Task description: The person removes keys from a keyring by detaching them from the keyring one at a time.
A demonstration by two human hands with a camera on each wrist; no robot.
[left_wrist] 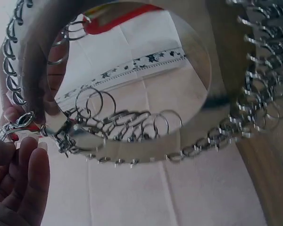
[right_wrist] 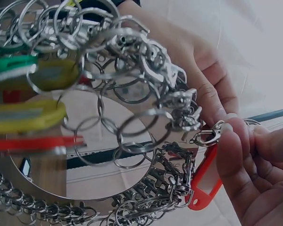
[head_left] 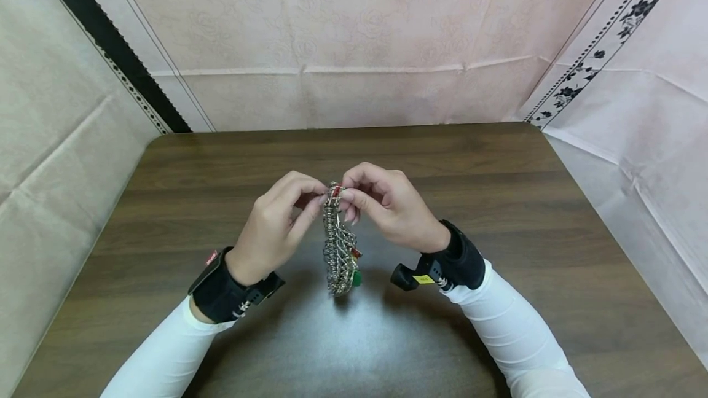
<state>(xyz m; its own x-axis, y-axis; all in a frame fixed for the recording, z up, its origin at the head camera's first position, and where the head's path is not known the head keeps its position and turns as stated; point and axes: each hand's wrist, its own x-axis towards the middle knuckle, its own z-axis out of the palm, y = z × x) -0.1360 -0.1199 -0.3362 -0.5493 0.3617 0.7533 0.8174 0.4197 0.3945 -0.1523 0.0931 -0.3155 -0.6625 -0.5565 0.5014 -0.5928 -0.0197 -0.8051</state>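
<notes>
A flat ring-shaped holder (left_wrist: 198, 127) with a wide round opening carries metal clasps and split rings (right_wrist: 144, 129) all round its edge. In the head view it stands edge-on between the hands. My left hand (head_left: 273, 226) pinches its top edge from the left. From the right, thumb and fingers of my right hand (head_left: 393, 204) pinch a small metal clasp (right_wrist: 210, 136) at the rim. A red key tag (right_wrist: 206, 181) hangs beside those fingertips. Green (right_wrist: 14, 65), yellow (right_wrist: 28, 117) and other red key tags (right_wrist: 33, 144) hang farther round the holder.
Below the hands lies a dark brown wooden table (head_left: 221, 158). Pale patterned cloth (head_left: 354, 35) hangs behind it and along both sides. Each wrist wears a black strap (head_left: 221, 287) with a small camera.
</notes>
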